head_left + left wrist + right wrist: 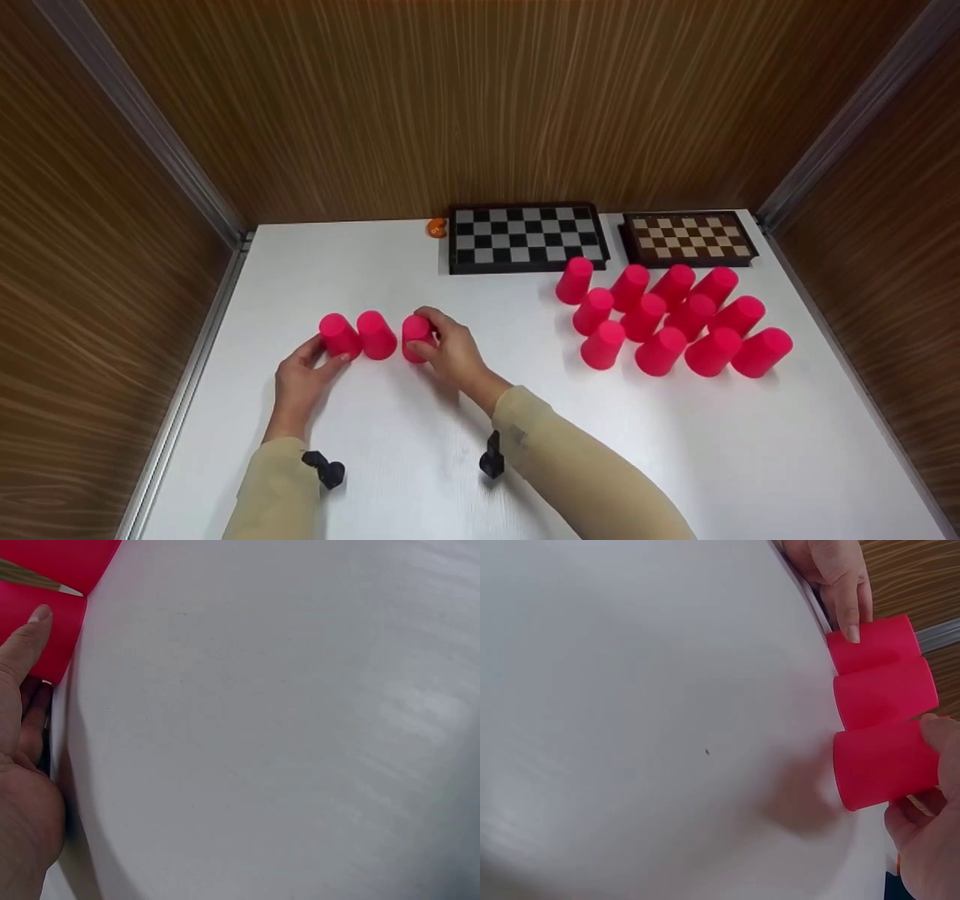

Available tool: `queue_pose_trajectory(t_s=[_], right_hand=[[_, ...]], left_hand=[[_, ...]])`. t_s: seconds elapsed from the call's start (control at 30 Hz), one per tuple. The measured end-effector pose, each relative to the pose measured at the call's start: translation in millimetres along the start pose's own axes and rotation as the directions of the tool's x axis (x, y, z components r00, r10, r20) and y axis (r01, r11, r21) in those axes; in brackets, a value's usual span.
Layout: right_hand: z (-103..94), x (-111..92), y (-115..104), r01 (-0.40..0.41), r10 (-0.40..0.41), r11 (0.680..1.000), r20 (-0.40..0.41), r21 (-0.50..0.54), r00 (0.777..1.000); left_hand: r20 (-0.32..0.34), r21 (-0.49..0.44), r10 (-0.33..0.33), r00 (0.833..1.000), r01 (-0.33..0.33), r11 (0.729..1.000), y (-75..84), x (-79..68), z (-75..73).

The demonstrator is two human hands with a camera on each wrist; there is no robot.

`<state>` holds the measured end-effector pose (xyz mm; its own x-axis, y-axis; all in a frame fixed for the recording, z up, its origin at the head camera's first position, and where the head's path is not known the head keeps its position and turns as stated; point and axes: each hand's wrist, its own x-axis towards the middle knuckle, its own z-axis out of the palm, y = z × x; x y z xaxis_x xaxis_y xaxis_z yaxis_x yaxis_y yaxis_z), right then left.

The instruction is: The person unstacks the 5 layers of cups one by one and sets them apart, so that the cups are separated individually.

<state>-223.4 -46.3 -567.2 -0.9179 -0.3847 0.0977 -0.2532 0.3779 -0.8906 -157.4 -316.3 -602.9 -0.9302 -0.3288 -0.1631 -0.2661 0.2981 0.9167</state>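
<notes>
Three pink cups stand upside down in a short row on the left half of the white table. My left hand (301, 379) holds the leftmost cup (339, 336) low on its sides, thumb at the front and fingers on the outer side. Right beside it is the middle cup (376, 335). With thumb and fingers my right hand (456, 352) grips the third cup (415, 330) near its closed top, a narrow gap from the middle one. In the right wrist view this third cup (885, 765) lies close along the middle cup (886, 694).
Several more upside-down pink cups (664, 350) stand grouped at the right. Behind them lie a black-and-grey chessboard (525, 234) and a smaller brown chessboard (688, 236). A small orange item (436, 228) sits by the larger board. Wooden panels (450, 105) enclose the table (480, 420).
</notes>
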Motion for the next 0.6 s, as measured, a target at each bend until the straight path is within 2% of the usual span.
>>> queue_pose_trajectory(t_s=[0.17,0.33,0.43,0.6], right_hand=[[-20.9,3,4,0.007,-0.007,1.000,-0.041,-0.005,0.999],[-52.8,10,17,0.008,-0.009,1.000,-0.118,-0.010,0.993],[-74.3,14,29,-0.030,0.026,0.999,-0.174,-0.021,0.984],[-107.7,20,47,-0.137,0.130,0.990,-0.240,-0.012,0.962]], left_hand=[[0.005,-0.005,-0.014,1.000,0.014,1.000,-0.5,-1.4,-0.9],[0.007,-0.001,-0.028,1.000,0.028,1.000,-1.1,-0.8,-1.4],[0.006,0.003,-0.034,0.999,0.034,0.999,-1.7,-0.1,-1.2],[0.002,-0.001,-0.016,1.000,0.016,1.000,-2.5,0.7,-0.5]])
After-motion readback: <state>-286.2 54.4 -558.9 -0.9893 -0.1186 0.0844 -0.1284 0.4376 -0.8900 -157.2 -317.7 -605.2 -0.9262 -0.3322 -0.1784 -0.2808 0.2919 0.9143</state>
